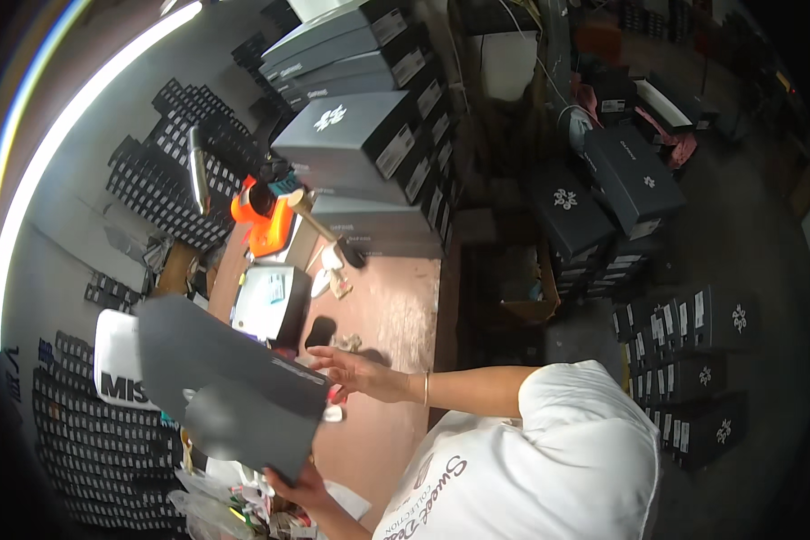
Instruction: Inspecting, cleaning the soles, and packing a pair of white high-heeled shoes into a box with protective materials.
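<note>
A dark grey shoebox (252, 405) hangs tilted over the left part of the table, its nearer portion blurred. My left hand (306, 490) grips its lower edge, with the thumb against the side and the other fingers mostly hidden. Beside the box's right edge is my right hand (364, 373), fingers apart, a bracelet on the wrist. Its fingertips are at the printed side; whether they touch I cannot tell. Small red and white items (335, 405) lie on the table just below that hand.
Stacked grey shoeboxes (342, 135) stand at the table's far end. An orange tape dispenser (270, 225), a wooden-handled tool (319, 220) and a black-sided box (274, 301) share the pinkish tabletop (396, 306). Plastic bags (211, 504) crowd the near left; more shoeboxes (634, 180) stand to the right.
</note>
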### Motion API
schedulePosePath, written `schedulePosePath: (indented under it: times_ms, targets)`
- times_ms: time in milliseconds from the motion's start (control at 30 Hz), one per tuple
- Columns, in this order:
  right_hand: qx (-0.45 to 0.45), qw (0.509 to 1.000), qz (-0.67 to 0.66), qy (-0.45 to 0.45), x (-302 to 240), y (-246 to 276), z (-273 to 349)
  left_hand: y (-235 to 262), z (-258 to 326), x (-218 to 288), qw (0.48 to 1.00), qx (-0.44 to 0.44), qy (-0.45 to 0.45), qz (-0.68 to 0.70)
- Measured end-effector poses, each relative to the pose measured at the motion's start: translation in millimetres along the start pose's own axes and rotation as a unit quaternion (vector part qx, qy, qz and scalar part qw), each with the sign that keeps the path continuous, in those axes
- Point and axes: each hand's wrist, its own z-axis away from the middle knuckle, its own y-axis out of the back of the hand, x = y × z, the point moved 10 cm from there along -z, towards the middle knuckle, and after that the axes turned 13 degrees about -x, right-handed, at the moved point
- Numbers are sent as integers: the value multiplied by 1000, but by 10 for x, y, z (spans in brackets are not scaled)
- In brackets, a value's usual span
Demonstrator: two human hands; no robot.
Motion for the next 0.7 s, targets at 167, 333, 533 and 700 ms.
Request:
schedulePosePath:
  times_ms: [167,333,533,700]
  targets:
    - [25,983,178,-43,-476,982,548,-1056,-1371,13,992,-38,-97,65]
    - [277,946,104,-129,-620,2252,1916,-2216,-2479,-457,988,78,-88,104]
    - [370,915,122,-101,-884,2895,2685,-3811,-3567,-651,998,-3,-53,-27]
    - [378,919,98,-57,-996,2978,2579,-4603,-4691,-908,911,-253,-104,-309]
